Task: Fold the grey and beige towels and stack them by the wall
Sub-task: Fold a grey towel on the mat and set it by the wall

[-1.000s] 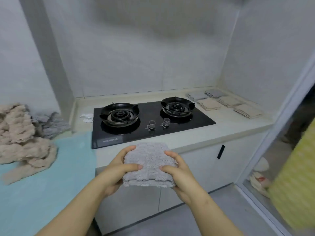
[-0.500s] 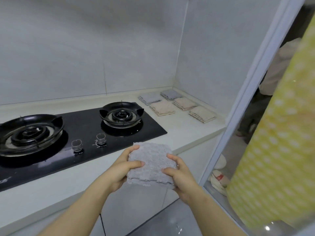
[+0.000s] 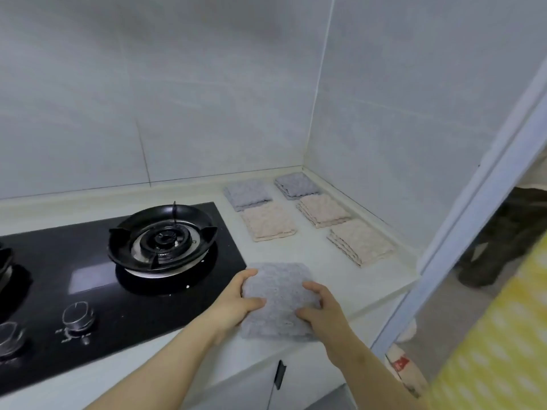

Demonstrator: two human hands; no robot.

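Note:
A folded grey towel (image 3: pixel 281 294) is held over the white counter (image 3: pixel 334 270), just right of the stove. My left hand (image 3: pixel 236 300) grips its left edge, thumb on top. My right hand (image 3: pixel 322 309) grips its right edge the same way. In the far corner by the wall lie two folded grey towels (image 3: pixel 248 193) (image 3: pixel 297 184) and three folded beige towels (image 3: pixel 269 221) (image 3: pixel 322 210) (image 3: pixel 359 242), set out in two rows.
A black gas hob (image 3: pixel 88 279) with a burner (image 3: pixel 162 241) and knobs (image 3: pixel 78 315) fills the counter's left. A white door frame (image 3: pixel 461 220) stands at the right, with a yellow patterned cloth (image 3: pixel 503 335) beyond it. A cabinet handle (image 3: pixel 279 374) sits below the counter edge.
I have turned right and moved closer to the corner. Both hands carried the folded grey towel forward, from in front of the counter to over its surface beside the stove.

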